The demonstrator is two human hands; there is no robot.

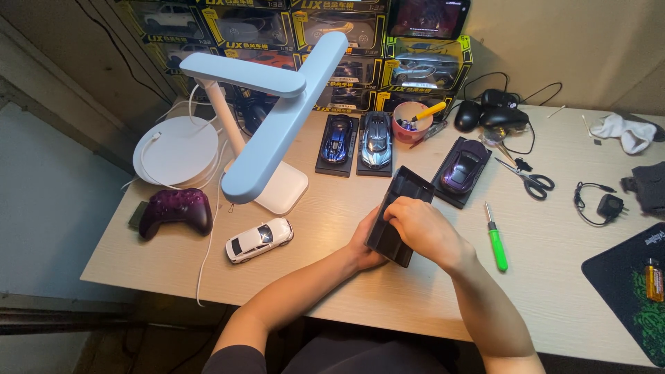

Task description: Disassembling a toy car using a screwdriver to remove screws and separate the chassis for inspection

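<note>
While both hands are closing around the black display base (pixel 405 187), the left hand (pixel 366 244) is cupping its underside and the right hand (pixel 421 227) is pressing over its near end, tilting it up off the worktop (pixel 332 277). No model car is sitting on this base, so it looks bare at this stage, though its inner face is hard to read. Just beyond it, a purple model car (pixel 463 165) is resting on its own base, and two blue ones (pixel 337 138) are standing mounted farther back. A white model car (pixel 259 239) is lying loose to the left, beside the desk lamp (pixel 267 125), and a green screwdriver (pixel 495 239) is lying unused to the right.
</note>
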